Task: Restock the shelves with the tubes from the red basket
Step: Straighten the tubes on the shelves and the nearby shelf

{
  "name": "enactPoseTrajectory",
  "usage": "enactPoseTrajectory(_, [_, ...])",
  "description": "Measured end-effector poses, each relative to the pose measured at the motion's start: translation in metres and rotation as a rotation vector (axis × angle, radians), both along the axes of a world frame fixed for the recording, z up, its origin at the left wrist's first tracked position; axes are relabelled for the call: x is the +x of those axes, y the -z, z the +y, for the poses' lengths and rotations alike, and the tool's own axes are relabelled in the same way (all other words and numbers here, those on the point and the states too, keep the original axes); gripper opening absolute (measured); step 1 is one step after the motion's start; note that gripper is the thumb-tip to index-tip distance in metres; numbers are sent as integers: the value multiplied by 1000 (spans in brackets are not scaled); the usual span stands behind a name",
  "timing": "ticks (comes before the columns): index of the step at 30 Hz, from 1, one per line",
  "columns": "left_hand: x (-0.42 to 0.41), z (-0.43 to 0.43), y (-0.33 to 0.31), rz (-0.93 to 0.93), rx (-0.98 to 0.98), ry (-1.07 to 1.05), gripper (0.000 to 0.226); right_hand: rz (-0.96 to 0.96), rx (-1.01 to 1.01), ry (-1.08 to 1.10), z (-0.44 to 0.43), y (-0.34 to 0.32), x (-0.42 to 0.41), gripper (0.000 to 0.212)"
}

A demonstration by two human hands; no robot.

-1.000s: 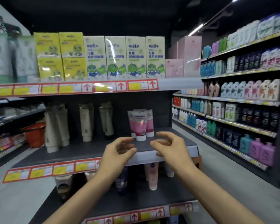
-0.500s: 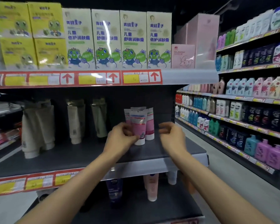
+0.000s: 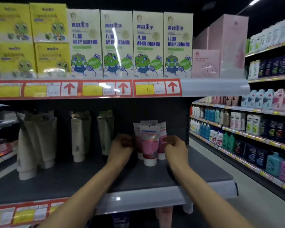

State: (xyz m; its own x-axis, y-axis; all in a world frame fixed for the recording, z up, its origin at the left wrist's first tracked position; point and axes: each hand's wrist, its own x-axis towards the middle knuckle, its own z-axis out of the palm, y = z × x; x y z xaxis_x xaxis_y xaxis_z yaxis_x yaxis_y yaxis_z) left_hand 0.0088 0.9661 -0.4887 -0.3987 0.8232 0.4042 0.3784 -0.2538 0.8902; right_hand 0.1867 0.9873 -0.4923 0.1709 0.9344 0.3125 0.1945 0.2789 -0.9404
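A small cluster of pink-and-white tubes (image 3: pixel 150 145) stands cap-down on the dark middle shelf (image 3: pixel 201 173), towards its right end. My left hand (image 3: pixel 122 150) is against the left side of the cluster, its fingers curled on the rear left tube. On the other side, my right hand (image 3: pixel 176 150) pinches the edge of the rear right tube. The front tube stands free between both hands. The red basket is out of view.
Beige tubes (image 3: pixel 36 145) stand in groups on the left of the same shelf. Green frog cartons (image 3: pixel 117 43) and pink boxes (image 3: pixel 206 63) fill the shelf above. More tubes (image 3: pixel 164 216) stand on the shelf below. Bottle-filled shelves (image 3: pixel 253 129) line the aisle on the right.
Both hands have reached forward from the shelf's front edge to the pink tubes and closed on either side of them. The view has moved closer and tilted up.
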Motion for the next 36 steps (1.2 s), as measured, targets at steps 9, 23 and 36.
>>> enactPoseTrajectory(9, [0,10,-3,-112,-5,9,38,22,25,-105,-12,-4,3,17])
enactPoseTrajectory(23, [-3,23,1,-118,49,-10,37,-320,91,-114,-8,6,-4,28])
enactPoseTrajectory(36, [-6,26,4,-23,-120,274,45,-116,-69,-17,1,11,1,45])
